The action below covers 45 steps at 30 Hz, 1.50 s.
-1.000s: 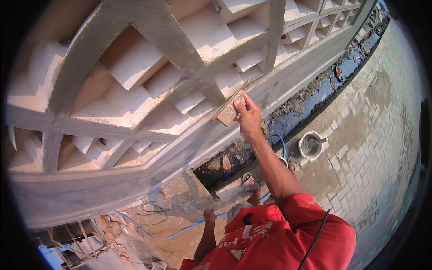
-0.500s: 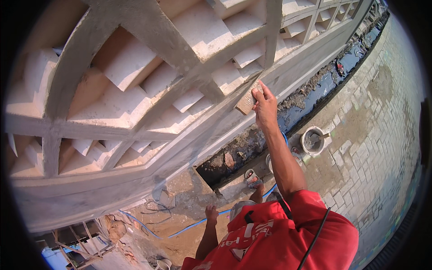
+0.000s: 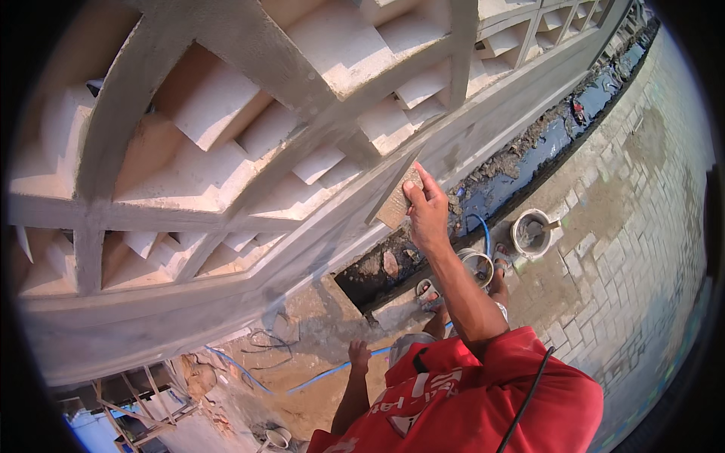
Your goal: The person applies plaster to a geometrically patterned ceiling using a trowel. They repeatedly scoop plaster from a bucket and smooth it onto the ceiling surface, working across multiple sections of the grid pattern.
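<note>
My right hand (image 3: 429, 211) grips a flat, tan rectangular tool (image 3: 391, 208) with a rough, dotted face, thumb on top, held tilted against the smooth grey band (image 3: 445, 147) beneath a pale decorative lattice wall (image 3: 317, 117). Whether it touches the surface is hard to tell. Down by my red shirt, my left hand (image 3: 359, 355) hangs empty, its fingers loosely apart.
A muddy, water-filled ditch (image 3: 513, 174) runs along the wall's foot beside my sandalled feet. A bucket of grey mix (image 3: 532, 232) and another bucket (image 3: 477, 257) stand on the paving (image 3: 619, 249). A blue hose (image 3: 317, 381) crosses the ground, and wooden framing (image 3: 132, 408) lies lower left.
My right hand and the tool first rose rightward along the band, then came back down and leftward. My left hand stays low, nearly in place.
</note>
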{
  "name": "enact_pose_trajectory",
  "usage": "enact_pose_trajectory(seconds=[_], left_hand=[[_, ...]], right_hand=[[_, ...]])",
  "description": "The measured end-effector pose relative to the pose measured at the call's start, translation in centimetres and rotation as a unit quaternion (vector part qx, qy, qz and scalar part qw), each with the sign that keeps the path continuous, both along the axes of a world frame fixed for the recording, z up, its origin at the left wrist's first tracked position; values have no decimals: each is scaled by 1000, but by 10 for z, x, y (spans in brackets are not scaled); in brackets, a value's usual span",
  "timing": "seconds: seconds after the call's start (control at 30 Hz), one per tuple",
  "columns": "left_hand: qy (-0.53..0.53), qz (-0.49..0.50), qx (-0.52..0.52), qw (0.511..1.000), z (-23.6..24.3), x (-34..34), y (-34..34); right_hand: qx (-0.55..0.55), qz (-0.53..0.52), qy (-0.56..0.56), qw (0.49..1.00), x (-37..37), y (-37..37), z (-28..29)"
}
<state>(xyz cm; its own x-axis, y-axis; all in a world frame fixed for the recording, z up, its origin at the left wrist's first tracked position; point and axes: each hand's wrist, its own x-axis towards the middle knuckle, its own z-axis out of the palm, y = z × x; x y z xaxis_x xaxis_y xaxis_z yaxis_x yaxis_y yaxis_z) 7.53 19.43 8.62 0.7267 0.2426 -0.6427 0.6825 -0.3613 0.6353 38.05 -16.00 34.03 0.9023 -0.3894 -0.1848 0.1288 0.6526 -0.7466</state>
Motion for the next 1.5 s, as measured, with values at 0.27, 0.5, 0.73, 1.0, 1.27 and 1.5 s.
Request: enact_pose_trajectory(seconds=[0.27,0.5,0.73,1.0,1.27,1.5], left_hand=[[19,-9,42,999,-36,-21,25],[99,46,17,994,8,-2,6],[169,168,-52,970,23,15,-13],[31,-25,-8,999,-6,2,1],[90,83,-31,992,7,6,-11],[82,-47,-11,995,-9,-12,16]], right_hand=[[16,-23,-10,1000,44,-3,-1],[-22,129,2,991,-7,57,-21],[63,-38,-75,994,-3,-77,-27],[27,-31,-88,995,36,-118,-24],[-43,15,1,999,38,-65,-17],[17,15,38,999,31,18,3]])
